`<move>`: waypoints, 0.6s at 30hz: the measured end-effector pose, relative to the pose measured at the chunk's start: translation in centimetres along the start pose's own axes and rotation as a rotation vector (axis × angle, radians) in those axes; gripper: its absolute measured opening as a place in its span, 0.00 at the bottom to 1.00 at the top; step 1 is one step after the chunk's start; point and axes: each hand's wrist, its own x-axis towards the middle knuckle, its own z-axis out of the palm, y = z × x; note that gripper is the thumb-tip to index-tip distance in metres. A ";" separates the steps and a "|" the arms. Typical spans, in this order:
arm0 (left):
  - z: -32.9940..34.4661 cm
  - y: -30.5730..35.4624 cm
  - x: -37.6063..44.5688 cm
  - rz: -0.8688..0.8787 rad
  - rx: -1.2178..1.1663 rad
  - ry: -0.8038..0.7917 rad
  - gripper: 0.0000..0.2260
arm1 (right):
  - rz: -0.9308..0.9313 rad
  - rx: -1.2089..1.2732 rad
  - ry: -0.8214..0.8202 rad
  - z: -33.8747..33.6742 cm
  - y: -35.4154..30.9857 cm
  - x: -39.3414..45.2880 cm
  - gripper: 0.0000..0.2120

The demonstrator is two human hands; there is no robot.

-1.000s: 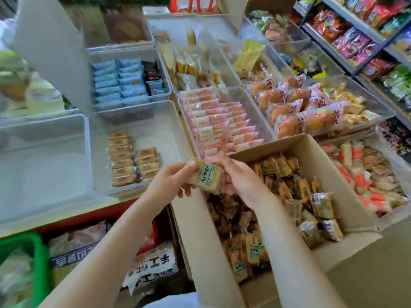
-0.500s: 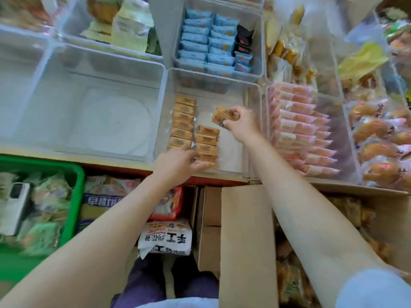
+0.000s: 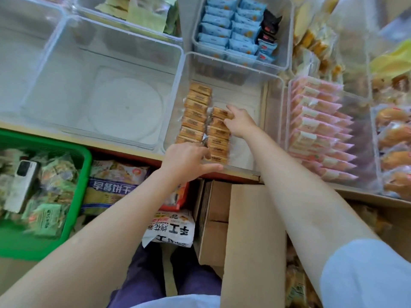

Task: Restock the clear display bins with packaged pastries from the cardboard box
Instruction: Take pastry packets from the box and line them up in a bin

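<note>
Head view showed the right hand pinching a light, crushable pastry packet by its edges atop the clear bin's second row, while the left hand rested relaxed on the front rim.

Place: a shop, a snack or bakery counter by the look of it.
Display: clear bins side by side, holding rows of wrapped pastries and blue packets.
Stock: cardboard box and green basket below, packets blurred.
</note>
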 end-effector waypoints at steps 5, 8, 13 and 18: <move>-1.7 1.3 -0.1 -0.130 -0.322 -0.118 0.22 | -0.153 0.312 0.331 -3.4 -0.1 -10.5 0.13; -3.2 5.0 -0.4 -0.093 -0.605 0.052 0.14 | -0.247 0.411 0.666 -4.4 2.8 -19.5 0.09; -4.8 17.5 -2.2 0.191 -0.583 0.195 0.09 | 0.140 0.400 0.917 -4.9 13.6 -29.3 0.10; -1.7 25.5 -3.0 0.467 -0.110 0.050 0.25 | 0.613 0.249 0.501 -3.9 24.2 -34.8 0.10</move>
